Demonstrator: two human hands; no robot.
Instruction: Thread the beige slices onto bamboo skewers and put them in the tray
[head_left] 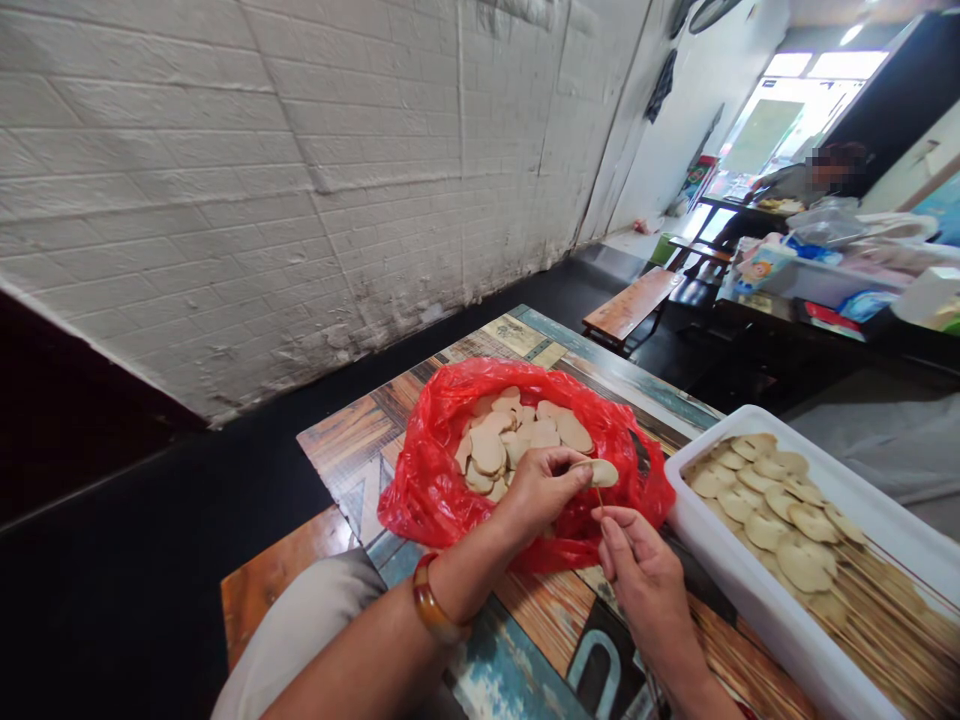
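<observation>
My left hand pinches a thin, pale oval food slice by its edge above the bag. Just below it, my right hand grips a thin wooden skewer whose upper end meets the slice's underside; I cannot tell how far it goes in. Beneath my hands an open red plastic bag holds a heap of similar beige slices. To the right, a white plastic tub contains many slices on skewers, the sticks pointing toward the near right.
The bag and tub stand on a patchwork wood-pattern table. A white brick-textured wall runs along the left. Beyond are a wooden bench, a dark table loaded with bags and boxes, and a seated person near the bright doorway.
</observation>
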